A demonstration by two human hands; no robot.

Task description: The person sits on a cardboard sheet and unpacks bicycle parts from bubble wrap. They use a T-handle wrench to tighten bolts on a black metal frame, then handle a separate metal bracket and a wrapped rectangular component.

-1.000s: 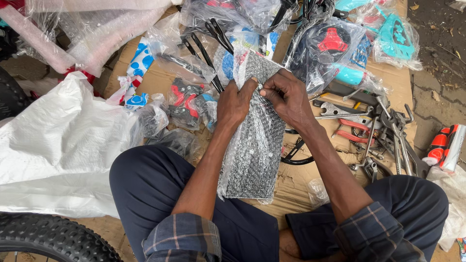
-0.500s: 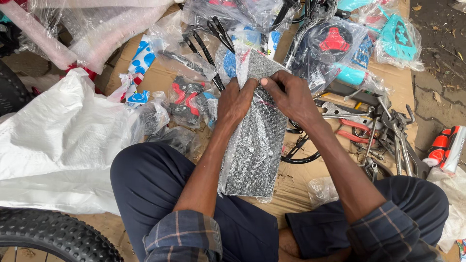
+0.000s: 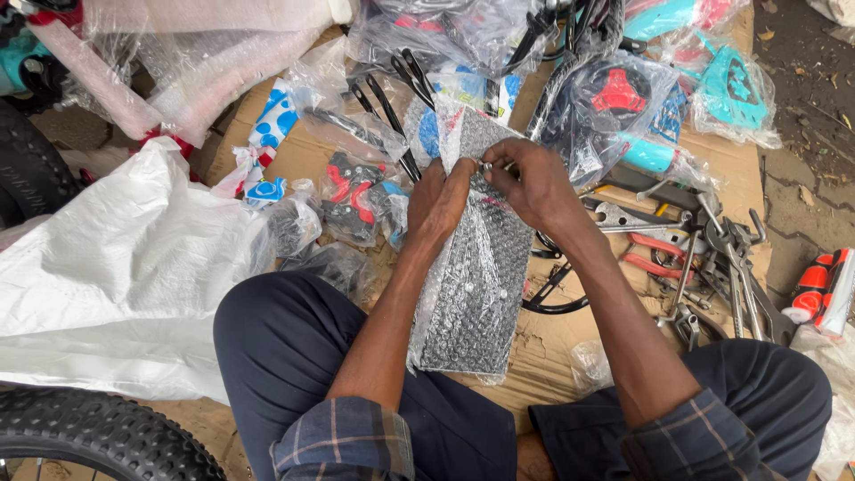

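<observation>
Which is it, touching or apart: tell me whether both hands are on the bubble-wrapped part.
Touching. The head view shows the left hand and right hand both pinching the top edge of the bubble-wrapped part.

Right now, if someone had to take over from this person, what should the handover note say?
Left hand: pinching the top edge of the bubble-wrapped part, steadying it.
Right hand: fingertips picking at the same top edge, where the wrap is sealed.
The part stands upright between the knees on the cardboard, lower end near the lap.
Done: top corner of wrap looks loosened.
Left: most of the wrap is still on.
Nearby: pliers and wrenches to the right, bagged parts to the left.
</observation>
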